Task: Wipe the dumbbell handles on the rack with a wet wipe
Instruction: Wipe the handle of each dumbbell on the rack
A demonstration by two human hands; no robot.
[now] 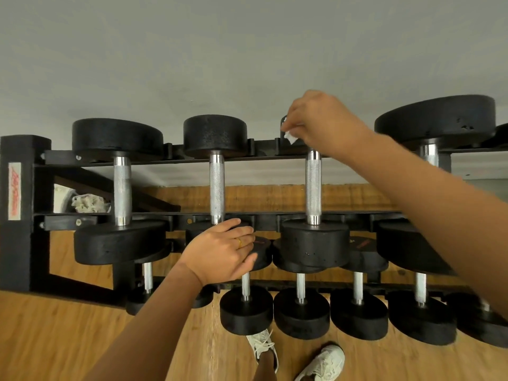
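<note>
A black dumbbell rack [16, 188] holds black dumbbells with knurled steel handles on two tiers. My right hand [321, 122] pinches a small white wet wipe [290, 136] at the far end of the third upper handle [313, 185], just above its steel collar. My left hand [222, 251] rests with fingers spread over the near weight of the second upper dumbbell, whose handle [217, 185] runs away from it. The first upper handle [122, 188] lies to the left, and another handle [428, 155] shows behind my right forearm.
A lower tier carries several smaller dumbbells [246, 312] that stick out toward me. A crumpled white cloth [89, 203] lies behind the rack at left. A grey wall stands behind, wooden floor [68, 339] below, and my two white shoes [321, 361] are near the rack.
</note>
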